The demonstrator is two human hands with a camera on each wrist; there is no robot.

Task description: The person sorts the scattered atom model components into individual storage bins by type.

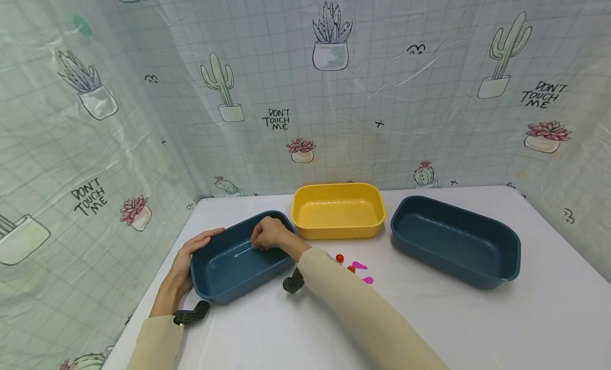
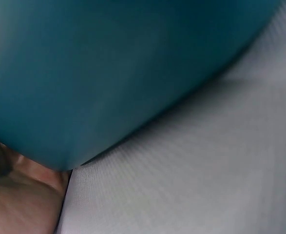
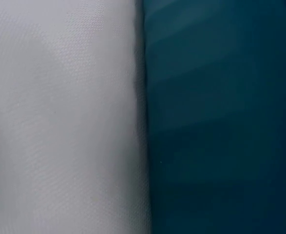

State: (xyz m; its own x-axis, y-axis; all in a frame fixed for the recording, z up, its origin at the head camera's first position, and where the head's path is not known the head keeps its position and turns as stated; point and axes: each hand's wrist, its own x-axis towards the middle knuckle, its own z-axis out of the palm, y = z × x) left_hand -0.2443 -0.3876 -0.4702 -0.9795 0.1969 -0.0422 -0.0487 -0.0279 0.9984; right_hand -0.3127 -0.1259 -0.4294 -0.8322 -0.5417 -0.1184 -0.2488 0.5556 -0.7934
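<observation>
My left hand (image 1: 181,261) rests against the outer left end of a dark blue plastic bin (image 1: 224,294), its fingers lying along the far rim. In the left wrist view, part of the left hand (image 2: 23,200) shows beside the base of the bin (image 2: 108,73). Inside that bin, the fingers of my right hand (image 1: 269,233) are curled and pinch the end of a thin, pale stick (image 1: 242,252). Its exact kind is too small to tell. The right wrist view shows only the blue bin wall (image 3: 220,122) beside white cloth.
Behind stands a yellow bin (image 1: 336,233); at the right is another dark blue bin (image 1: 453,261). Between them and my right sleeve lie a red bead (image 1: 340,258), a second red bead (image 1: 351,269) and pink teardrop-shaped pieces (image 1: 368,280) on the white tabletop (image 1: 477,327).
</observation>
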